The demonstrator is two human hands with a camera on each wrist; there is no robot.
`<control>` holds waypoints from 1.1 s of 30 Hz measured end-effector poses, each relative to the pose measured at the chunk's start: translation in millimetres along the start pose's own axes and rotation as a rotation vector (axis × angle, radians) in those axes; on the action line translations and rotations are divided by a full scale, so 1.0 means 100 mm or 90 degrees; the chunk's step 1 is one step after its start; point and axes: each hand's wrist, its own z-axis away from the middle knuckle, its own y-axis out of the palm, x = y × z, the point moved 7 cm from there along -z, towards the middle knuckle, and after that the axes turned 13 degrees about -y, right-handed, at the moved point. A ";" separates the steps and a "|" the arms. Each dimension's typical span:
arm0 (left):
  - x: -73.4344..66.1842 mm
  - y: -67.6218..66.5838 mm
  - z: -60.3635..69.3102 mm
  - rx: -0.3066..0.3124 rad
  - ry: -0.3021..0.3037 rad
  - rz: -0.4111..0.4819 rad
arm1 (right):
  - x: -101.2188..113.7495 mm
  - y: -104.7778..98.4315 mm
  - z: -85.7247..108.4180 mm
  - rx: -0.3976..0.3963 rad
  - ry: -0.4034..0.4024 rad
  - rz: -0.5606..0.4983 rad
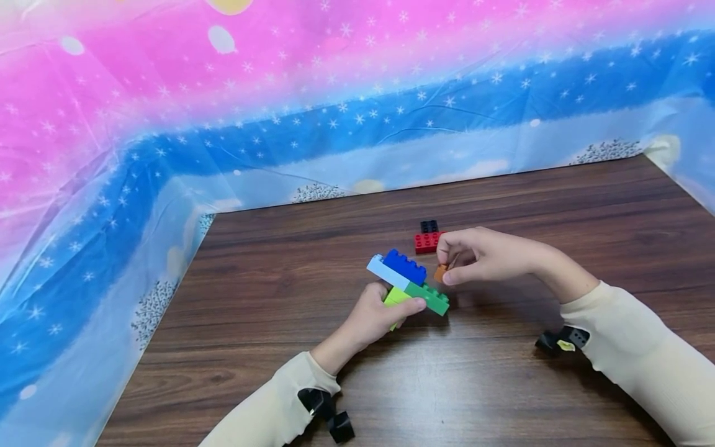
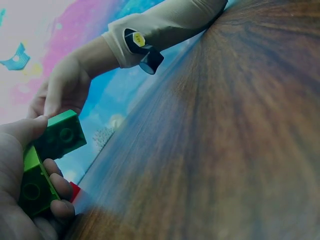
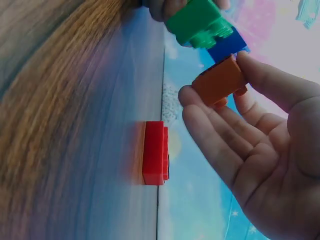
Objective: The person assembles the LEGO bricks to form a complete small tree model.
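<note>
Left hand (image 1: pixel 373 315) grips the brick build (image 1: pixel 406 287): thumb on the green brick (image 1: pixel 433 300), fingers round the lime brick (image 1: pixel 396 297) under it. Light blue brick (image 1: pixel 385 271) end to end with green, dark blue brick (image 1: pixel 404 267) on top. Right hand (image 1: pixel 491 256) pinches an orange brick (image 1: pixel 440 274) just beside the build, both above the wooden table (image 1: pixel 268 285). Red brick (image 1: pixel 426 243) on the table, black brick (image 1: pixel 429 226) just behind; can't tell if those touch.

Landmark, a red rectangular studded plastic brick (image 1: pixel 426 244), lies on brown wood-grain table (image 1: pixel 268 261). Just behind it: black studded plastic brick (image 1: pixel 429 226). Front-left: joined blue, light-blue, green, lime plastic bricks (image 1: pixel 404 269), in left hand (image 1: pixel 370 315). Front-right: small orange plastic brick (image 1: pixel 440 273), in right hand (image 1: pixel 485 254).
</note>
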 end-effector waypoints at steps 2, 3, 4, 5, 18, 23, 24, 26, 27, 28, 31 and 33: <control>0.00 0.00 0.00 0.003 0.005 -0.003 | 0.02 0.01 -0.01 -0.006 -0.006 -0.018; 0.00 0.01 0.00 0.005 0.007 -0.004 | 0.03 0.02 -0.02 -0.009 -0.009 -0.024; 0.00 0.01 0.00 0.006 0.008 -0.006 | 0.04 0.03 -0.03 -0.011 -0.009 -0.031; 0.00 0.01 0.00 0.006 0.009 -0.007 | 0.04 0.03 -0.03 -0.013 -0.008 -0.034; 0.02 0.01 -0.02 0.009 0.013 -0.019 | 0.10 0.12 -0.08 -0.021 -0.043 -0.055; 0.00 0.01 -0.01 0.009 0.020 -0.016 | 0.10 0.13 -0.09 -0.022 -0.048 -0.057; 0.00 0.01 -0.01 0.010 0.020 -0.015 | 0.09 0.13 -0.09 -0.022 -0.047 -0.060; 0.00 0.01 -0.01 0.011 0.018 -0.013 | 0.09 0.13 -0.09 -0.021 -0.044 -0.065; 0.00 0.01 -0.01 0.012 0.018 -0.012 | 0.08 0.14 -0.09 -0.021 -0.042 -0.068; 0.00 0.01 -0.01 0.012 0.017 -0.011 | 0.08 0.14 -0.09 -0.021 -0.040 -0.071; 0.00 0.01 0.00 0.011 0.014 -0.011 | 0.07 0.14 -0.10 -0.022 -0.036 -0.076; 0.01 0.00 -0.01 0.008 0.012 -0.013 | 0.07 0.15 -0.10 -0.025 -0.035 -0.074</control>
